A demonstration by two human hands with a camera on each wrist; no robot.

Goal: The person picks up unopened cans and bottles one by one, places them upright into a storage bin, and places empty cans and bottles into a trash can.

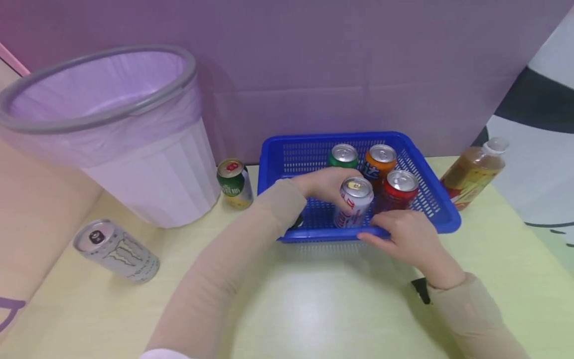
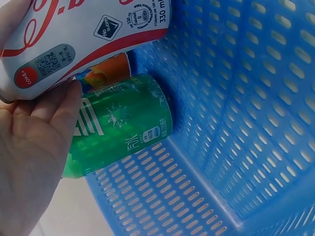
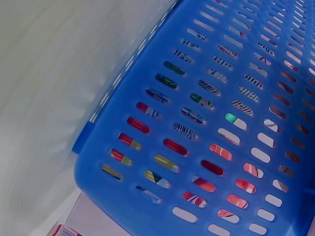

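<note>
My left hand (image 1: 329,183) reaches into the blue basket (image 1: 325,233) and holds a white Coke can (image 1: 356,202), thumb across its front. In the left wrist view the left hand (image 2: 37,137) has its fingers under the white can (image 2: 106,37), beside a green can (image 2: 120,123). My right hand (image 1: 405,233) grips the basket's near rim, thumb outside and fingers over the top. Behind the white can stand the green can (image 1: 343,155), an orange can (image 1: 381,160) and a red can (image 1: 400,188). The right wrist view shows only the basket's slotted side (image 3: 197,128).
A lined white bin (image 1: 166,174) stands at the left. A green and yellow can (image 1: 235,184) is between bin and basket. Further left stands a grey Monster can (image 1: 118,252). Right of the basket is a tea-coloured bottle (image 1: 475,172), near the wall (image 1: 314,75).
</note>
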